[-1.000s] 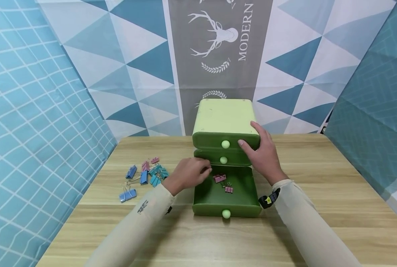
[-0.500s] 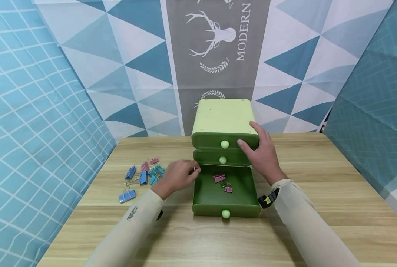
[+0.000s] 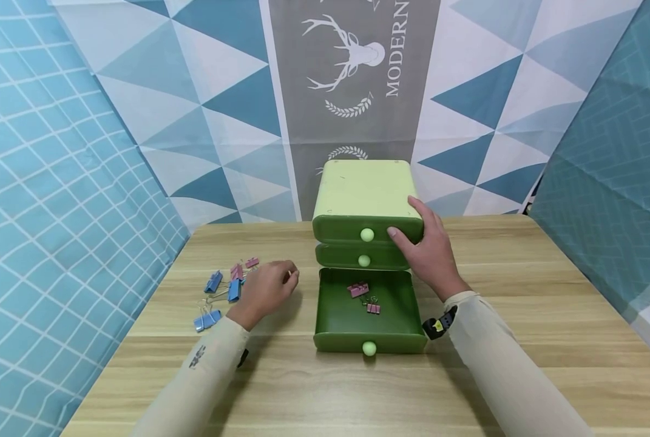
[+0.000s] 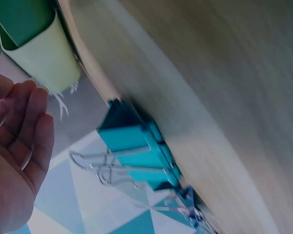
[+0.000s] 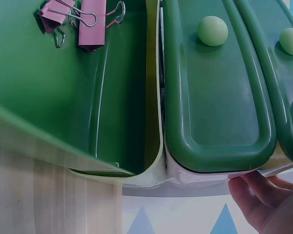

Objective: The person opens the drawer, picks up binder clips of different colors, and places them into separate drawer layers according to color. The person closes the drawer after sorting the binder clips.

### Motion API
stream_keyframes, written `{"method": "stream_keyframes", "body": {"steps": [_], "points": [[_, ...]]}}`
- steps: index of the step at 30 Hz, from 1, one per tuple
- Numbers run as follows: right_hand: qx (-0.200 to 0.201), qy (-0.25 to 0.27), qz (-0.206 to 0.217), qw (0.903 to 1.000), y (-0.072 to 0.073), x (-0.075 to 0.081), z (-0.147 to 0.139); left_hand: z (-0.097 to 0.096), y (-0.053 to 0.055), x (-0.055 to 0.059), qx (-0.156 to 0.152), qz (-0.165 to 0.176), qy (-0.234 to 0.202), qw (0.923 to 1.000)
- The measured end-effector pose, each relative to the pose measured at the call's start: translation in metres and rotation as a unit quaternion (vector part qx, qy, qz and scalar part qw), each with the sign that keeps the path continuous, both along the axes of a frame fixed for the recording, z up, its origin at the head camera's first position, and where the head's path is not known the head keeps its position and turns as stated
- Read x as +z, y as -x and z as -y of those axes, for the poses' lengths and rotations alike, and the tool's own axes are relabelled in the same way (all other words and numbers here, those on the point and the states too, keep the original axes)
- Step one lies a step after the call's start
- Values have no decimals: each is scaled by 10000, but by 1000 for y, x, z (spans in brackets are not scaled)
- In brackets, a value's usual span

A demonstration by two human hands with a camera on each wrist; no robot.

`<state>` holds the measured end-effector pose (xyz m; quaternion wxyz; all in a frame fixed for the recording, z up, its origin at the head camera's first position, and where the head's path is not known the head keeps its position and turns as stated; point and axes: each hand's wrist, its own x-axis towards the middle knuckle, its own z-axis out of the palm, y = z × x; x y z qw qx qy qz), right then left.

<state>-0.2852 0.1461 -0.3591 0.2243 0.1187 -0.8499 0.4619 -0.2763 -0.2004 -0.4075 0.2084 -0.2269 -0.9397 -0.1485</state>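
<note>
A three-tier drawer cabinet point(image 3: 365, 188) with a pale green top stands on the table. Its bottom drawer point(image 3: 330, 325) is pulled out, and two pink binder clips point(image 3: 358, 289) lie inside. My right hand point(image 3: 431, 255) holds the cabinet's upper right corner, thumb on the front and the other fingers along the top and side. Left of the cabinet, my left hand point(image 3: 264, 291) is over the table with loosely curled fingers and nothing visible in them. It partly hides the pile of binder clips; teal binder clips point(image 4: 136, 151) show in the left wrist view.
Blue binder clips point(image 3: 208, 320) and more pink binder clips point(image 3: 236, 272) lie on the left part of the wooden table point(image 3: 390, 400). Patterned cloth point(image 3: 237, 121) hangs behind the table, with blue gridded cloth point(image 3: 57, 212) along the left side.
My left hand has moved left, from the bottom drawer's left edge to the binder clip pile, and now covers the teal ones. My right hand stays on the cabinet.
</note>
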Motion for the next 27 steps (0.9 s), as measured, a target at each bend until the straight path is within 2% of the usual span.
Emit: {"method": "stream_keyframes", "body": {"steps": [4, 9, 16, 21, 24, 27], "points": [[-9, -8, 0, 10000, 0, 1, 0, 11, 4, -1, 141, -112, -16, 9998], [20, -13, 11, 10000, 1, 2, 0, 25, 9, -2, 300, -242, -282, 9989], [26, 13, -11, 10000, 1, 2, 0, 44, 18, -1, 766, 35, -550, 9955], [72, 24, -23, 10000, 1, 2, 0, 53, 24, 2, 1083, 99, -134, 9940], [70, 43, -14, 10000, 0, 2, 0, 59, 27, 1, 1210, -111, 261, 9922], [86, 65, 9, 9999, -2, 2, 0, 64, 31, -2, 1349, -280, 427, 9895]]}}
